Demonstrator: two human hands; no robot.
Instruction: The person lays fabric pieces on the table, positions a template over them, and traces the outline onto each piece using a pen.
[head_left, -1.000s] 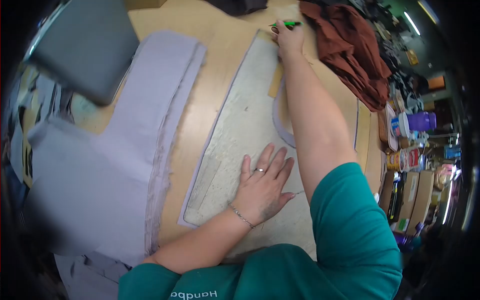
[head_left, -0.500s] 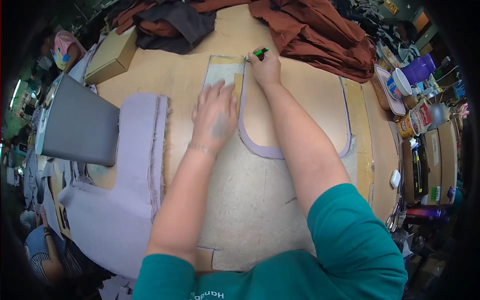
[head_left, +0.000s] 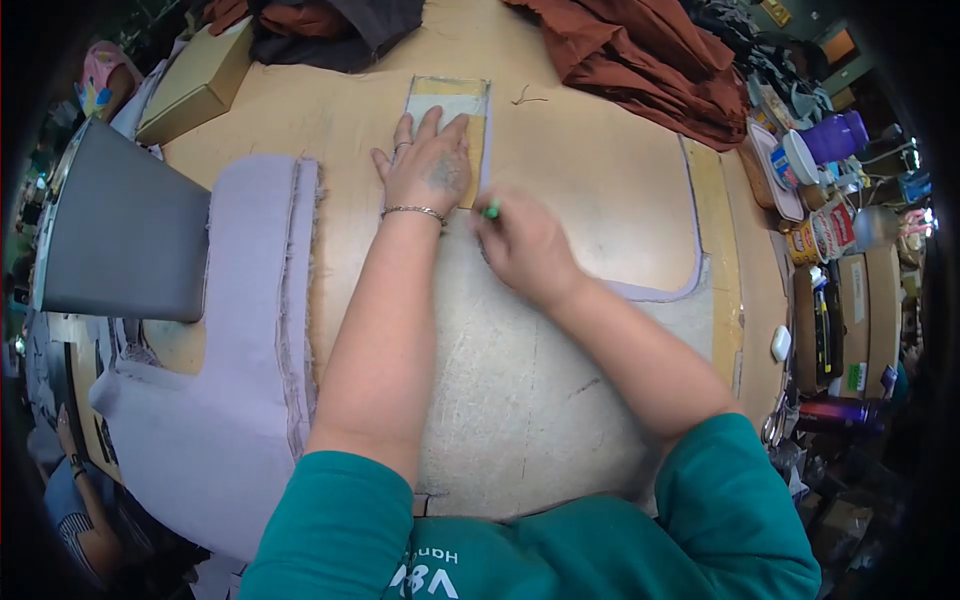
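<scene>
My left hand lies flat with fingers spread on the left strap of a large grey pattern template, which has yellowish tape along some edges. In my right hand is a green pen, held at the template's inner curved edge; the hand is slightly blurred and its tip is hidden. Under the template, lilac fabric shows as a narrow border along the curve. To the left lies a stack of cut lilac fabric with frayed edges.
A grey bin stands on the left pile, near a cardboard box. Rust-brown cloth is heaped at the back. Along the right sit a purple cup, tubs and boxes. Another person's arm shows at lower left.
My right hand has moved with the pen from the strap's top down to the curve. My left hand has shifted up slightly, its fingers spread wider. The whole view has shifted a little.
</scene>
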